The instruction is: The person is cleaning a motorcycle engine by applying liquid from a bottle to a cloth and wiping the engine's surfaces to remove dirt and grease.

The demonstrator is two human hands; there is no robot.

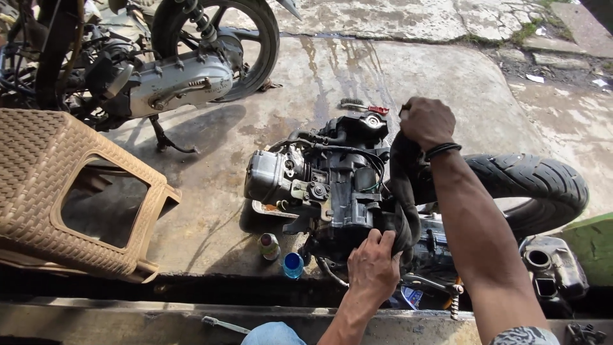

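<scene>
Wet concrete ground is holding a scooter engine lying out of its bike, wheel still on. Right hand is squeezing the black rubber hose up top; left hand is pressing its lower end. The hose is not off yet. A stool is crowding the left, with open room behind.

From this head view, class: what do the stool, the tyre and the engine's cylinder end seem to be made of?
Stool: probably moulded plastic, matt tan, with a woven-look pattern.
Tyre: rubber, matt black, grooved tread.
Cylinder end: likely cast metal, dull silver-grey with a slight sheen.
</scene>
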